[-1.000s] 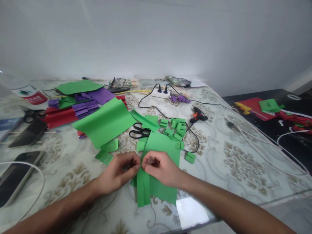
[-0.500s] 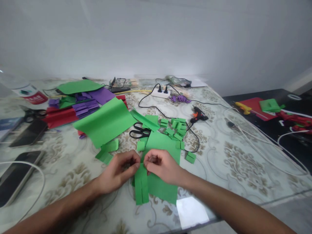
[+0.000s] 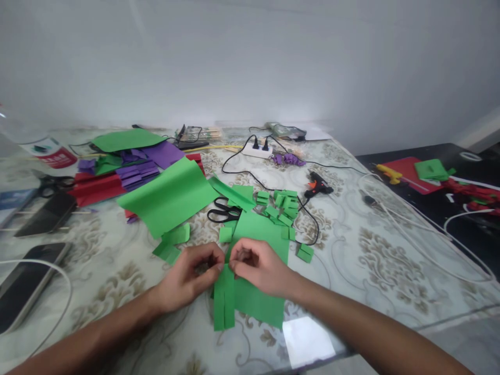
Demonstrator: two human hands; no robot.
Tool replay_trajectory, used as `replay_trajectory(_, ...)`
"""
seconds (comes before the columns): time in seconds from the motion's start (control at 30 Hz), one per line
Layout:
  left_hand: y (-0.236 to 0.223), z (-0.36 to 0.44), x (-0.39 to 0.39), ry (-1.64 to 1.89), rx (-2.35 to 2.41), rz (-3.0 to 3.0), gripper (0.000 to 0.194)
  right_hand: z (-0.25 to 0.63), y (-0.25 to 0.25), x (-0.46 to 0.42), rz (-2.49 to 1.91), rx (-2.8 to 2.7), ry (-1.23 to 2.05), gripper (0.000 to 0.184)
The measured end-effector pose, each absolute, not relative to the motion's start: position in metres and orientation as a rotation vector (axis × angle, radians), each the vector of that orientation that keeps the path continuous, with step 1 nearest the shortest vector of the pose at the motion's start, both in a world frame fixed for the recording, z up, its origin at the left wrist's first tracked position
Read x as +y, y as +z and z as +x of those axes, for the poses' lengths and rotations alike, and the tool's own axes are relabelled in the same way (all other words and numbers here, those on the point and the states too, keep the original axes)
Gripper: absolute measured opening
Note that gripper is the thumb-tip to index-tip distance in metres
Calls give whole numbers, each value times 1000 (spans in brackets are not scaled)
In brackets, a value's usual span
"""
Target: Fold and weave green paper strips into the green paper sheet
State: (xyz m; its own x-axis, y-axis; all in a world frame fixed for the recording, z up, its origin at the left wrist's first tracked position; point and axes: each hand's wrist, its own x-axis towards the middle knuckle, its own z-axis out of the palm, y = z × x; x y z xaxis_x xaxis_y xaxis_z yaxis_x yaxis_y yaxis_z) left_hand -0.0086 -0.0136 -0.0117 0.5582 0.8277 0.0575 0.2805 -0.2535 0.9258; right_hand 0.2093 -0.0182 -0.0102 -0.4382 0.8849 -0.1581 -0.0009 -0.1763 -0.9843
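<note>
Between the fingertips of both hands hangs a folded green paper strip [image 3: 224, 304], with a crease or slit running down its length. My left hand [image 3: 197, 273] pinches its top left corner, thumb against forefinger. Close beside it, my right hand [image 3: 258, 265] pinches the top right corner. Under the right hand lies a larger green paper sheet [image 3: 261, 302]. Several small folded green pieces [image 3: 287, 203] are piled beyond the sheet. Black-handled scissors [image 3: 224, 210] lie just past the hands, partly covered by green paper.
A black glue gun [image 3: 318, 185] rests at the right, its cord running to a white power strip [image 3: 258, 149]. At left are a phone [image 3: 31, 281], other scissors [image 3: 52, 183], a bottle [image 3: 50, 151] and stacked purple paper [image 3: 136, 174]. A white cable [image 3: 422, 226] crosses the right side.
The lower end of the strip has swung slightly to the left. Both hands keep their pinch in nearly the same place.
</note>
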Motion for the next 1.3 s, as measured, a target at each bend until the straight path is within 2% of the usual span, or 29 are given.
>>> replay_trajectory(0.37, -14, -8, -18, 694, 835, 1923, 17, 210, -8, -19, -1043, -1512, 1730, 6)
replay_trajectory(0.73, -7, -11, -9, 787, 920, 1853, 21, 215, -8, -9, -1032, -1338, 1846, 6)
replay_trajectory(1.0, -10, -9, -12, 776, 932, 1791, 24, 211, -6, -13, -1038, -1397, 1794, 31)
replay_trajectory(1.3, -11, -11, -8, 788, 927, 1722, 24, 214, -1, -13, -1079, -1396, 1705, 32)
